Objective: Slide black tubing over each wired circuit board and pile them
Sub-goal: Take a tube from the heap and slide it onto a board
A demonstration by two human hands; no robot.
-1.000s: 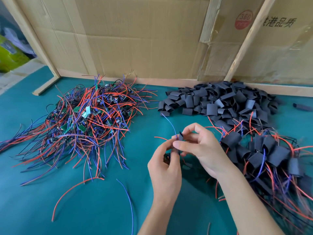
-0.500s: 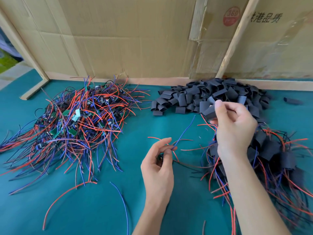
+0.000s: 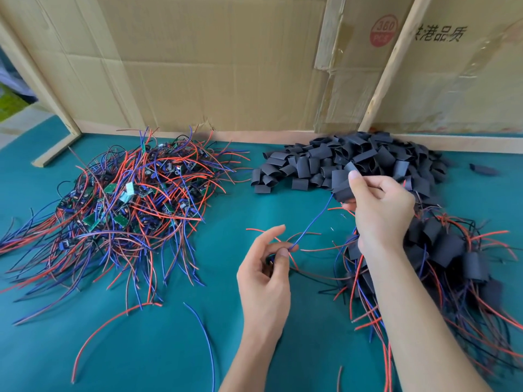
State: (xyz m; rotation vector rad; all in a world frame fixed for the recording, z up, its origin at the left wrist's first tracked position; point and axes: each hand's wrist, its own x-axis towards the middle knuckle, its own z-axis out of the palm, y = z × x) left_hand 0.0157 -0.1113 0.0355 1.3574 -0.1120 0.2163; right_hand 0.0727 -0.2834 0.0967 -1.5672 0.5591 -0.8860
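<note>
A tangled heap of bare circuit boards (image 3: 127, 199) with red and blue wires lies at the left. A mound of cut black tubing pieces (image 3: 353, 162) sits at the back middle. My right hand (image 3: 379, 205) is at the mound's near edge, pinching one black tubing piece (image 3: 343, 188) between thumb and fingers. My left hand (image 3: 266, 267) is lower, in the centre, closed on a small wired board; its blue wire (image 3: 314, 222) rises toward the right hand. The board itself is mostly hidden by my fingers. Sleeved boards (image 3: 447, 250) are piled at the right.
A cardboard wall (image 3: 226, 66) with wooden battens closes off the back. Loose red and blue wires (image 3: 113, 321) lie on the teal mat (image 3: 169, 349) near the front. One stray tubing piece (image 3: 484, 169) rests far right by the wall.
My hands were together at the centre a second ago. The right hand then went up to the tubing mound and took a piece; the left stays put with the wired board.
</note>
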